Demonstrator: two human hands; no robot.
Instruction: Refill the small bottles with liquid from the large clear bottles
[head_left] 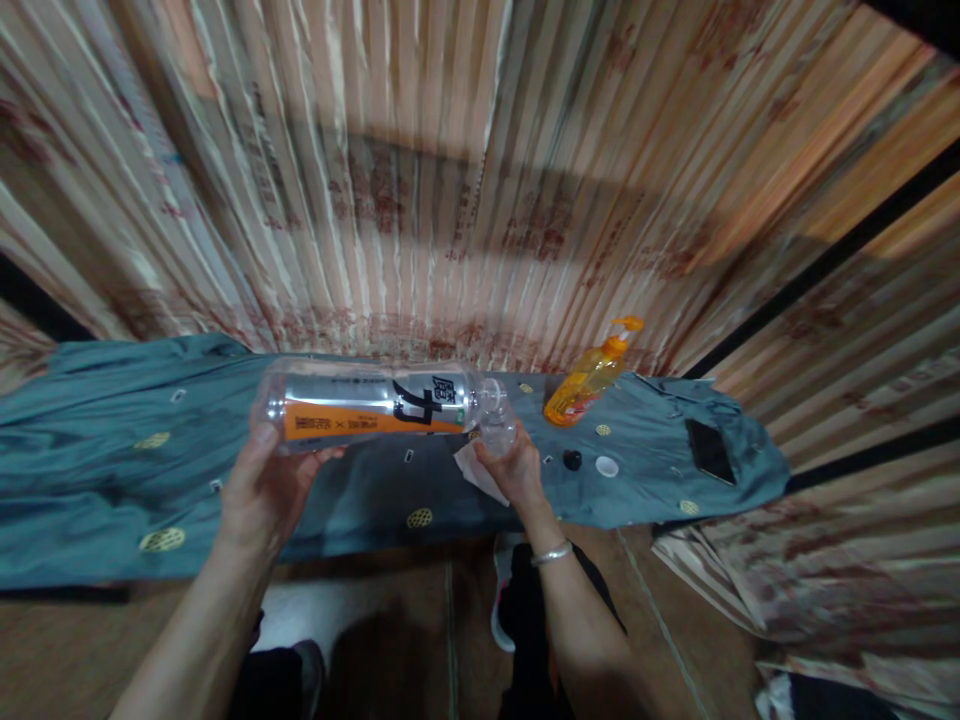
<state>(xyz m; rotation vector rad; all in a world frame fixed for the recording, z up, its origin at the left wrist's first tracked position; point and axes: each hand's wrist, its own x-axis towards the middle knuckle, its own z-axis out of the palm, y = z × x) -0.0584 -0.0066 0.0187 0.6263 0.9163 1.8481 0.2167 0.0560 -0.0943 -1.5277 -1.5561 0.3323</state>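
A large clear plastic bottle (pixel 367 402) with a silver and orange label lies sideways in the air over the cloth-covered table. My left hand (pixel 266 485) grips its base end, at the left. At the bottle's neck, my right hand (pixel 516 462) has its fingers closed round a small clear container (pixel 496 428), whose opening meets the mouth of the bottle. A white tissue (pixel 478 474) is just beside and below my right hand, partly hidden by it.
On the green-blue cloth (pixel 360 510) stand an orange pump bottle (pixel 589 380), a black cap (pixel 572 460), a white round lid (pixel 607 466) and a dark phone (pixel 709 451) at the right. Stacked folded sheets (pixel 450 200) rise behind the table.
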